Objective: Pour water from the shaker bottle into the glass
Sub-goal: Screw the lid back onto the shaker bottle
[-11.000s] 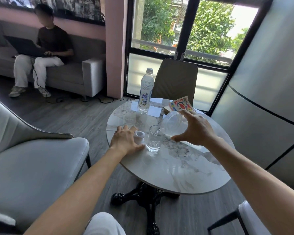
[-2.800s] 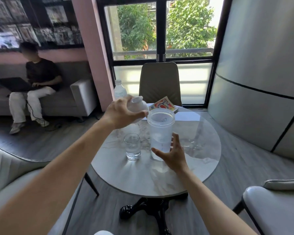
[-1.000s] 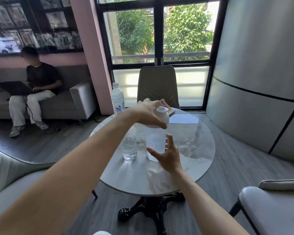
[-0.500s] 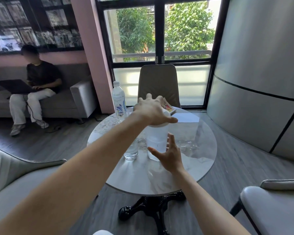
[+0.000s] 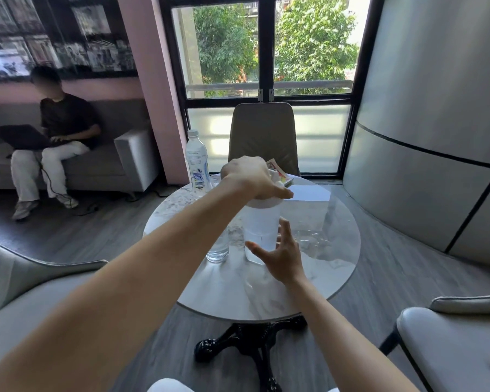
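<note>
The translucent shaker bottle (image 5: 259,227) stands upright on the round marble table (image 5: 317,267), with some water in its lower part. My left hand (image 5: 251,176) presses down over its white lid (image 5: 262,202), fingers wrapped around the top. My right hand (image 5: 280,254) cups the bottle's lower side, fingers spread, thumb to the left. The clear glass (image 5: 217,251) stands just left of the bottle, holding water; my left forearm hides its upper part.
A plastic water bottle (image 5: 196,162) stands at the table's far left. A colourful card pack (image 5: 279,172) and white paper (image 5: 311,192) lie at the far edge. Chairs flank the table: tan one (image 5: 262,134) behind, grey ones at left and right. A person sits on a sofa (image 5: 96,162).
My left hand has brought the lid onto the shaker bottle and now grips it on top. My right hand stays at the bottle's lower side. The glass has not moved.
</note>
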